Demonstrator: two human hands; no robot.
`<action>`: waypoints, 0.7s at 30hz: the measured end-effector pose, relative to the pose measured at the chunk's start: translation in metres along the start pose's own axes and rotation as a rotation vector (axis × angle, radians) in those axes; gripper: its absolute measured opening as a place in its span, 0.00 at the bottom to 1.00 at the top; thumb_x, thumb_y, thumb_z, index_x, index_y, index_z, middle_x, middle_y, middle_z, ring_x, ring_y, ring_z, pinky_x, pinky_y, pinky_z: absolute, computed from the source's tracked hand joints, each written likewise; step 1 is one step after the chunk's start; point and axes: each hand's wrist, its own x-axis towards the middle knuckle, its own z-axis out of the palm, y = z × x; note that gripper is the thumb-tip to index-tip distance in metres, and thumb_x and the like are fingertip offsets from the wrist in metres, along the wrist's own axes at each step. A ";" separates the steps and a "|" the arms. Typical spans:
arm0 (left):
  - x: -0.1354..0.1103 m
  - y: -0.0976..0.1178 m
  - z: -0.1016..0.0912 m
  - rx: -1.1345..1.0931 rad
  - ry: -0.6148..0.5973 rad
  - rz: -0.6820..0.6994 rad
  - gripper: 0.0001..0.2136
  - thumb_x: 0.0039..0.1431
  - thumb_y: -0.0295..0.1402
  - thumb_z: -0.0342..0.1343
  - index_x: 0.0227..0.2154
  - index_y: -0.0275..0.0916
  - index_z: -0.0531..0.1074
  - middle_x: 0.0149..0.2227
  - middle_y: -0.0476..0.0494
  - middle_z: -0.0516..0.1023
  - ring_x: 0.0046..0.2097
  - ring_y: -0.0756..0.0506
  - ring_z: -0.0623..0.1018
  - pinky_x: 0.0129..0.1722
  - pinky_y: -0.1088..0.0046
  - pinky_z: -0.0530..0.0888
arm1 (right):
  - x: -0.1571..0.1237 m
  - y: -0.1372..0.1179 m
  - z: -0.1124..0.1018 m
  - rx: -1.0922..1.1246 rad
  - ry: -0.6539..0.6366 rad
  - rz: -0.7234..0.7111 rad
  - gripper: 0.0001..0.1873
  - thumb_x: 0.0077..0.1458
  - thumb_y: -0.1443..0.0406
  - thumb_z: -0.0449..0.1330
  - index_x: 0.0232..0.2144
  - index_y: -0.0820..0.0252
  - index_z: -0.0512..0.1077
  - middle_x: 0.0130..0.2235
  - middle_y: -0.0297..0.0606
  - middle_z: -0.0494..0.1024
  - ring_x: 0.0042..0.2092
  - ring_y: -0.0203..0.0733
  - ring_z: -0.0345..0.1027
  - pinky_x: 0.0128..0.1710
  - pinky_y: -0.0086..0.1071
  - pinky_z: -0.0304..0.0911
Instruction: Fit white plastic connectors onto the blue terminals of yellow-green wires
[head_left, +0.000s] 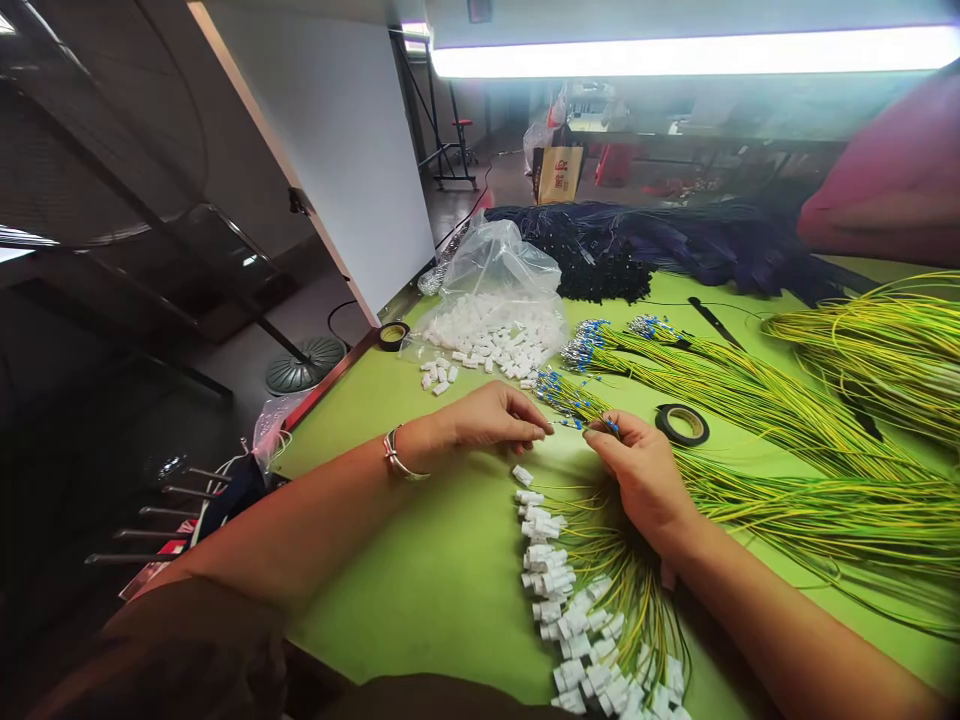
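Note:
My left hand point(499, 415) is closed, thumb and fingertips pinched together above the green table; what lies between them is too small to make out. Just to its right, my right hand point(641, 465) pinches a thin yellow-green wire, its fingers curled. Small blue-collared metal terminals point(571, 390) sit at the wire ends of a bundle behind both hands. Below the hands, white plastic connectors point(551, 580) lie in a curved row, attached to yellow-green wires point(634, 590). A single white connector point(522, 475) lies nearest my left fingertips.
A clear plastic bag point(499, 265) spills loose white connectors point(487, 335) at the back left. Black tape rolls point(682, 425) lie on the table point(405, 580). Long wire bundles point(810, 400) cover the right side; dark cables point(675, 240) lie behind. A white panel point(337, 130) stands left.

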 end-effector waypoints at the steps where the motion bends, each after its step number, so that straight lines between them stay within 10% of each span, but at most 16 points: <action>1: -0.001 0.000 0.004 -0.042 -0.044 -0.038 0.13 0.45 0.34 0.66 0.33 0.31 0.79 0.22 0.45 0.76 0.23 0.53 0.73 0.24 0.78 0.71 | -0.001 -0.001 0.000 -0.038 0.011 -0.032 0.07 0.45 0.63 0.61 0.22 0.61 0.69 0.23 0.30 0.67 0.26 0.33 0.56 0.28 0.28 0.54; 10: 0.001 -0.006 0.019 -0.397 0.036 -0.104 0.15 0.39 0.39 0.70 0.26 0.32 0.77 0.23 0.46 0.75 0.24 0.55 0.72 0.23 0.81 0.69 | -0.011 -0.005 0.005 -0.334 0.016 -0.311 0.05 0.48 0.65 0.58 0.22 0.60 0.70 0.20 0.28 0.65 0.22 0.31 0.54 0.22 0.26 0.52; 21: 0.000 -0.002 0.020 -0.375 0.049 -0.075 0.15 0.39 0.36 0.70 0.29 0.31 0.79 0.24 0.45 0.77 0.26 0.54 0.74 0.27 0.79 0.72 | -0.005 -0.008 0.002 -0.125 -0.041 -0.024 0.08 0.47 0.61 0.61 0.24 0.61 0.72 0.24 0.32 0.71 0.27 0.34 0.59 0.29 0.28 0.57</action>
